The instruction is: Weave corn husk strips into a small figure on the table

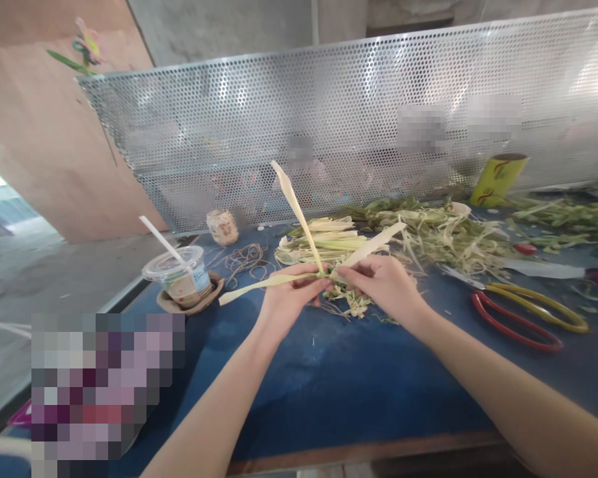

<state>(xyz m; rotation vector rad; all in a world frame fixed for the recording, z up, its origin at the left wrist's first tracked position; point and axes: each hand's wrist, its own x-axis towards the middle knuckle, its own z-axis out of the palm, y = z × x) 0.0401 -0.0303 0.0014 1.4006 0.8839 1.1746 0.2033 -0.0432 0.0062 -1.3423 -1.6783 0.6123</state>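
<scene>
Over the blue table my left hand (299, 285) pinches the joined end of some pale leaf strips, which look like dried husk. One strip (299, 209) stands upright from the fingers, and another strip (249, 287) sticks out to the left across the hand. My right hand (379, 282) closes its fingertips on a third pale strip (376, 242), which points up and to the right. The strips meet between the two hands; fingers partly hide that spot. Just behind and below lie shredded leaf scraps (356, 302) and a pile of flat pale-green strips (329, 236).
Scissors (518, 315) with red and yellow handles and a knife (548, 268) lie at right. A lidded plastic cup (182, 279) with a straw stands at left, near loose twine (244, 259) and a twine roll (222, 227). A perforated metal screen (279, 119) borders the back.
</scene>
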